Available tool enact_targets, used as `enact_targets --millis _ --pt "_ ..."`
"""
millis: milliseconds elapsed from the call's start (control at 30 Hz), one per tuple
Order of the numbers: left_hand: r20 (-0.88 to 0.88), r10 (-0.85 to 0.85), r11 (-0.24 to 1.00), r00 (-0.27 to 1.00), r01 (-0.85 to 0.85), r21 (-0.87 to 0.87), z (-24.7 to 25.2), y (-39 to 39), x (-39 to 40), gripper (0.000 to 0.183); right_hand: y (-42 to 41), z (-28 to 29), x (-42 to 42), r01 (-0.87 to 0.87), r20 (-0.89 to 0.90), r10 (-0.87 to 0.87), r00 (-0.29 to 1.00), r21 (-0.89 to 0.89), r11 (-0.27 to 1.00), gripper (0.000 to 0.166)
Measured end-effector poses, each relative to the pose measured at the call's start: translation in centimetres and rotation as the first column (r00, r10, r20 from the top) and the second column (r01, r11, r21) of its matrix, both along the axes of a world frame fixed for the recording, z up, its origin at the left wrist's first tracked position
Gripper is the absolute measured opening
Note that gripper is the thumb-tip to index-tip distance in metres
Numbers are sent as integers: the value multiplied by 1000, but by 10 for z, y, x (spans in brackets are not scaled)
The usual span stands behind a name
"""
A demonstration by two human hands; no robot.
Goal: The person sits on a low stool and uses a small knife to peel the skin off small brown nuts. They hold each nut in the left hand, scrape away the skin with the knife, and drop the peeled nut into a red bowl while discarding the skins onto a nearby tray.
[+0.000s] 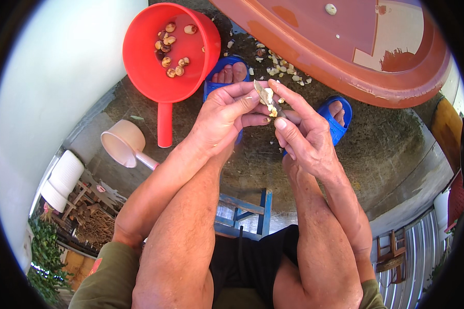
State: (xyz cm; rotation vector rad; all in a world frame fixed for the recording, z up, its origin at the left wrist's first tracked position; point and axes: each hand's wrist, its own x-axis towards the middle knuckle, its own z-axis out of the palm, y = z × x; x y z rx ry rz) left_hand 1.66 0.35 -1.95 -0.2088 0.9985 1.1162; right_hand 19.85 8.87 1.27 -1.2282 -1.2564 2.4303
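My left hand (226, 110) holds a small pale peeled piece (269, 94), a nut or a corm, between its fingers. My right hand (311, 135) grips a small knife (260, 91), whose blade lies against the pale piece with its tip pointing up and left. Cream and yellowish peelings (272, 111) cling to the blade, and the fingers partly hide the knife's handle. Beyond my left hand, a red plastic dipper (139, 73) holds several round brown-and-cream pieces (170, 40). One whitish round piece (330, 9) sits in a large reddish-brown basin (386, 94) at the upper right.
Pale peelings (282, 68) are scattered on the wet concrete floor (251, 166) by the basin. A beige dipper (123, 141) lies left of my leg. My feet wear blue sandals (334, 129). Between my legs shows a blue wooden stool (266, 212). A white wall (62, 69) rises at the left.
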Motion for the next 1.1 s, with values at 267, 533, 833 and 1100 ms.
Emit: enact_targets --millis 267,533,833,1100 --pt "-189 18 1000 982 -16 11 13 5 8 33 0 2 0 53 -11 -53 999 -36 998 53" --pt "-85 -49 999 995 49 7 14 11 1 35 7 0 8 205 -76 -242 967 -328 922 49" --pt "-195 -71 997 978 71 -5 31 34 -17 37 -5 -27 19 -26 288 44 957 -67 997 49" --pt "-622 -112 953 775 260 153 69 98 -36 40 4 -22 13 -237 410 165 897 130 963 52"
